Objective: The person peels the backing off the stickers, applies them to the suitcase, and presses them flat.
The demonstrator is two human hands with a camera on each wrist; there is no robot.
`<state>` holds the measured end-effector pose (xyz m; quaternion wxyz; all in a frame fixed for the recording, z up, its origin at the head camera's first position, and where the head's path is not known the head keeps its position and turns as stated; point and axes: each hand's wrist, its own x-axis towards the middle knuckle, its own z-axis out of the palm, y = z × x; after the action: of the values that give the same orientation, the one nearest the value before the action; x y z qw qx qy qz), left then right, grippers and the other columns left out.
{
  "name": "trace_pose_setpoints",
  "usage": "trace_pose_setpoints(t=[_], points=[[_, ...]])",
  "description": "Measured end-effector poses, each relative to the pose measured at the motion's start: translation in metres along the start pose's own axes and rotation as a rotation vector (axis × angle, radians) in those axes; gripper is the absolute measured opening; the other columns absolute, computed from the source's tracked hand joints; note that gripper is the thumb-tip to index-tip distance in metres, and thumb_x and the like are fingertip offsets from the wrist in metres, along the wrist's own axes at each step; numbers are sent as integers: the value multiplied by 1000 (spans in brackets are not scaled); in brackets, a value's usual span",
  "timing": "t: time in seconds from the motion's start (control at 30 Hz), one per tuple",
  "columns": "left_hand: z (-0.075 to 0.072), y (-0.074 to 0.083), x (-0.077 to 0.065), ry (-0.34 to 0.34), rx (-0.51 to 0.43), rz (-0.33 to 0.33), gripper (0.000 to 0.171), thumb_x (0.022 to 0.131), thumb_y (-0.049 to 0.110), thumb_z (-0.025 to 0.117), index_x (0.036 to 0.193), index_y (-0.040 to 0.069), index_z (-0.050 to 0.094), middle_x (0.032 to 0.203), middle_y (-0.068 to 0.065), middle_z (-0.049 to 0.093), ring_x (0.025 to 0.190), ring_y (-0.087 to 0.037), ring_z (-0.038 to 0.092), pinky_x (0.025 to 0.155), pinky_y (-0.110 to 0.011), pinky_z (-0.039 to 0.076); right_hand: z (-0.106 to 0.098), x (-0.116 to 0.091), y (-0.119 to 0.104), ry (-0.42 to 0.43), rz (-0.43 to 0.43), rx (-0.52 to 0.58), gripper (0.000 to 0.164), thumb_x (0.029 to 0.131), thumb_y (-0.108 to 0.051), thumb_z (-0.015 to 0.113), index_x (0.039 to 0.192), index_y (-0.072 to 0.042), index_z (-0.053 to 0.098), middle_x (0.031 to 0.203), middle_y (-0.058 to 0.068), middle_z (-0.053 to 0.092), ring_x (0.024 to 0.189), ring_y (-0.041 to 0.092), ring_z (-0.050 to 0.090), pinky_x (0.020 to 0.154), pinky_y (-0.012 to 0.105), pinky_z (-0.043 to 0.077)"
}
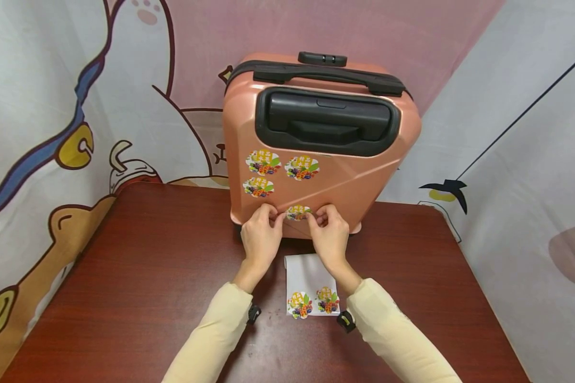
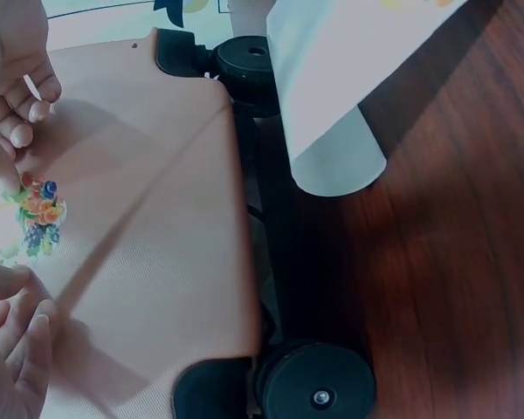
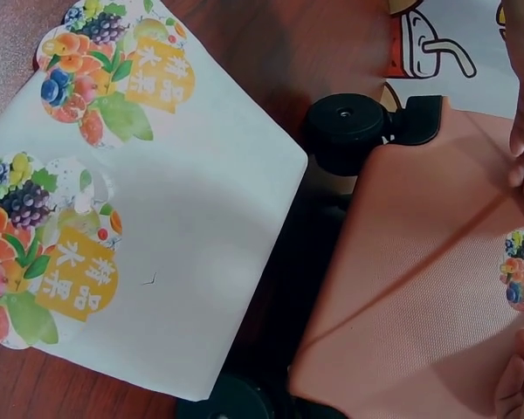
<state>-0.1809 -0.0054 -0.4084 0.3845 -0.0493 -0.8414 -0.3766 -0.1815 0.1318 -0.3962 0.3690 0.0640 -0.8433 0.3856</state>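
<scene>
A pink hard-shell suitcase (image 1: pixel 335 186) stands upright, its lower front facing me. Low on that front is a fruit sticker (image 1: pixel 297 213), held between both hands. The left hand (image 1: pixel 261 234) pinches its left edge with thumb and forefinger. At the opposite edge, the right hand (image 1: pixel 329 234) does the same, other fingers curled near the shell. The left wrist view shows the sticker (image 2: pixel 40 214) close against the shell between the fingertips. Three more fruit stickers, one of them an upper-left sticker (image 1: pixel 263 162), are on the suitcase above.
A white backing sheet (image 1: pixel 306 271) with two fruit stickers lies on the dark red wooden table (image 1: pixel 172 287), beneath the forearms. One end of it curls up near the black suitcase wheels (image 2: pixel 319 384). A cartoon-printed cloth (image 1: pixel 201 53) hangs behind.
</scene>
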Motion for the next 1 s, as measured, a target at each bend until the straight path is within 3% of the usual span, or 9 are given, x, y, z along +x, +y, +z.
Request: trace_pose_setpoints(t=[0.17, 0.3, 0.57, 0.77, 1.0], points=[[-1, -6, -2, -4, -4, 19, 16, 74, 12, 74, 73, 7, 59, 64, -2, 58, 53, -15, 55, 47, -34, 43, -2, 0, 4, 2, -1, 7, 16, 72, -4, 71, 72, 0, 55, 59, 8, 57, 52, 20, 54, 48, 31, 42], [-3, -11, -3, -37, -84, 31, 13, 75, 9, 73, 75, 6, 60, 66, -2, 61, 55, -14, 57, 50, -31, 46, -4, 1, 5, 3, -5, 27, 14, 73, -2, 68, 72, 1, 55, 59, 8, 57, 52, 19, 54, 48, 29, 42], [-8, -14, 0, -269, -418, -57, 7, 80, 3, 67, 87, 2, 67, 77, -7, 67, 66, -15, 63, 57, -24, 50, -10, 1, 8, -56, -10, 135, 9, 75, 3, 66, 74, 2, 57, 61, 9, 58, 53, 16, 52, 49, 23, 42], [-10, -14, 1, -357, -498, -99, 10, 84, -2, 62, 92, -1, 67, 84, -10, 68, 76, -19, 65, 61, -24, 51, -12, 0, 11, -212, 61, 277, 7, 77, 3, 67, 81, 2, 61, 71, 12, 64, 61, 14, 56, 55, 19, 45], [-13, -15, 2, -391, -531, -119, 13, 84, -5, 59, 94, -2, 66, 85, -11, 68, 78, -20, 64, 62, -23, 50, -19, -1, 3, -431, 164, 416, 11, 80, 9, 62, 91, 9, 62, 90, 23, 66, 84, 32, 63, 70, 23, 49]])
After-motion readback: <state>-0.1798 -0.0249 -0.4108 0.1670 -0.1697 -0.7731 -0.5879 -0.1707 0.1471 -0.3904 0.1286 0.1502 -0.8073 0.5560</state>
